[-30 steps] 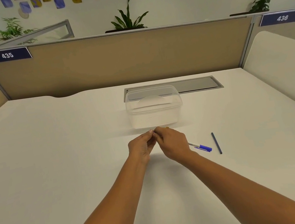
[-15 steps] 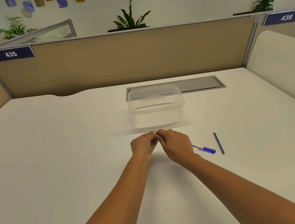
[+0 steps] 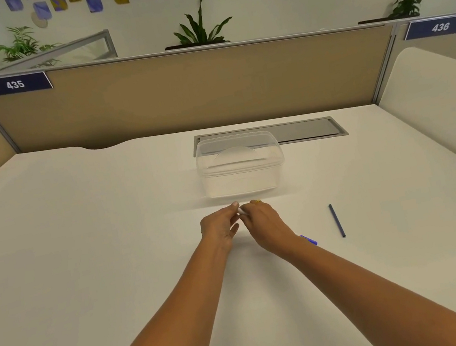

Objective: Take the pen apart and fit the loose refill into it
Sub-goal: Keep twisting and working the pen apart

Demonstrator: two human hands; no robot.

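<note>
I see both hands together at the middle of the bench [image 3: 83, 259], just in front of the clear plastic container [image 3: 240, 167]. The left hand [image 3: 219, 229] and right hand [image 3: 264, 224] meet at the fingertips and pinch a small pale piece [image 3: 242, 214]; I cannot tell what it is. Half a second ago the fingers hid it and the left thumb lay closer in. The blue pen [image 3: 309, 240] lies on the bench just right of the right wrist. Only its blue end shows now, where before some of its pale barrel showed too. The loose refill [image 3: 336, 220] lies to the right of it, unmoved.
</note>
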